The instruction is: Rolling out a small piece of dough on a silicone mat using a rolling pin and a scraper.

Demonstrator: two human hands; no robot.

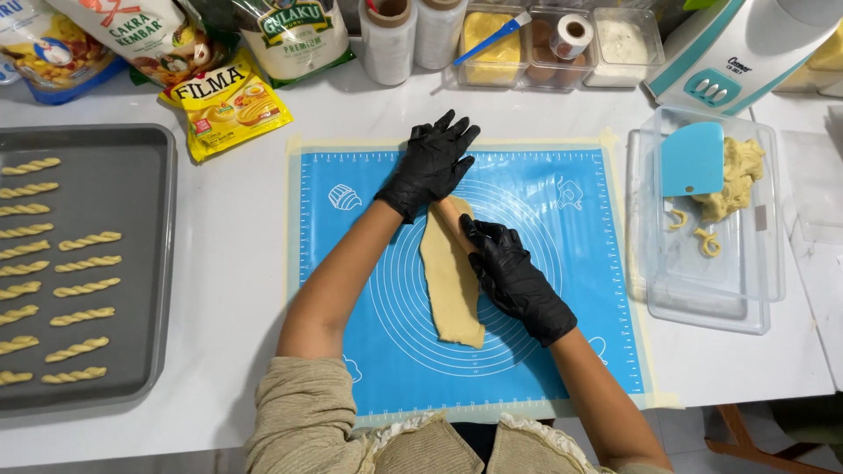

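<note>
Both my hands wear black gloves. A long flat strip of pale dough (pixel 450 281) lies on the blue silicone baking mat (pixel 580 263). A wooden rolling pin (pixel 453 219) rests across the strip's far end, mostly hidden under my hands. My left hand (pixel 430 165) lies flat on the pin's far end with fingers spread. On the pin's near end my right hand (pixel 514 279) presses down, beside the dough's right edge.
A grey baking tray (pixel 132 158) at left holds several twisted dough sticks (pixel 83 290). At right a clear plastic container (pixel 702 290) holds a lump of dough (pixel 738 180) and a teal scraper (pixel 692 158). Ingredient bags (pixel 224 101), rolls and tubs line the back edge.
</note>
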